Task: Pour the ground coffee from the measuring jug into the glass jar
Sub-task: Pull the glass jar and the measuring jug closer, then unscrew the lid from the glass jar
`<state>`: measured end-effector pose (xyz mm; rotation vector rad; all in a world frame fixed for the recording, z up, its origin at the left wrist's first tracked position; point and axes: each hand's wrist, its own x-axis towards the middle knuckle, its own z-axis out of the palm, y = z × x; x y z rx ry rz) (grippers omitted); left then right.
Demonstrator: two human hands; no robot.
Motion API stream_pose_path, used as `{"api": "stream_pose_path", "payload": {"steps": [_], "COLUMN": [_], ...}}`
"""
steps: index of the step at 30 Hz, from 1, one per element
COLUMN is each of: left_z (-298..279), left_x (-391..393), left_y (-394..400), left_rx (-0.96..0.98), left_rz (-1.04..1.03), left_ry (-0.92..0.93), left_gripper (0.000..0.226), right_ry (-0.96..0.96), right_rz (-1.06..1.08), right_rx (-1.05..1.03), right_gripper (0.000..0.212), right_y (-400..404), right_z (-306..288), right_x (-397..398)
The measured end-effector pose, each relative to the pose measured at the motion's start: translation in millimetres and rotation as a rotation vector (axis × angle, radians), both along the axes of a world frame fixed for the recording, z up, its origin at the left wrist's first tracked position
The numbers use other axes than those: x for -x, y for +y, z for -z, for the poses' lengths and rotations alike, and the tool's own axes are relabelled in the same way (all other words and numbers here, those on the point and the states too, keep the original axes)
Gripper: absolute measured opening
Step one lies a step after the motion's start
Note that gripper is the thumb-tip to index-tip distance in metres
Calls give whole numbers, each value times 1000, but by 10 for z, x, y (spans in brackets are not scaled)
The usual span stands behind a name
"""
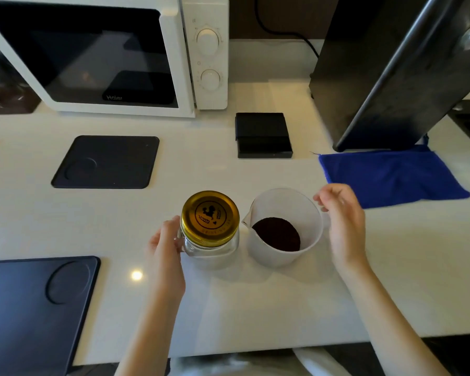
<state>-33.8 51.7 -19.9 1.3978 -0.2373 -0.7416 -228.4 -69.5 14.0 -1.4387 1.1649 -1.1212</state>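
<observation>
While gold lid caps glass jar, unscrew first: left hand grip clamped on jar, right hand grip apart beside measuring jug on tabletop.

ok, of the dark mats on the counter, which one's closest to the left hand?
The large dark mat at the near-left counter edge, with a circular recess. The other dark mat lies farther back, by the microwave.
</observation>
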Motion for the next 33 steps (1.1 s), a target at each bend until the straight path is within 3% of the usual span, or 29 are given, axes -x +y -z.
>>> {"api": "stream_pose_path", "payload": {"steps": [4,7,10,12,17,19,26,29,33], "left_z": [49,85,149,180,206,211,282,311,336], "left_x": [-21,-2,70,91,86,92,91,77,58], "left_y": [85,172,288,322,343,356,360,355,345], "left_rx": [40,54,28,0,20,7,-26,-30,-36], "left_rz": [83,155,267,317,312,294,247,243,245], "left_ry": [-123,-252,-428,-445,-409,-398,-387,-370,-382], "left_gripper": [31,28,73,94,89,87,71,71,74], "right_ry": [297,442,608,722,739,680,233,205,259], "right_rz": [-350,-602,-794,-859,-903,-936,-904,-829,-720], "right_rx": [350,445,527,614,710,651,42,-81,-157], "right_gripper": [19,34,61,75,67,66,53,45,60], "right_y": [-93,-50,77,134,160,109,-493,-787,-919], "right_z": [-288,-482,-570,-594,-634,-683,-766,-530,-92], "right_x": [-86,-339,-587,-711,-835,-825,-727,-709,-683]}}
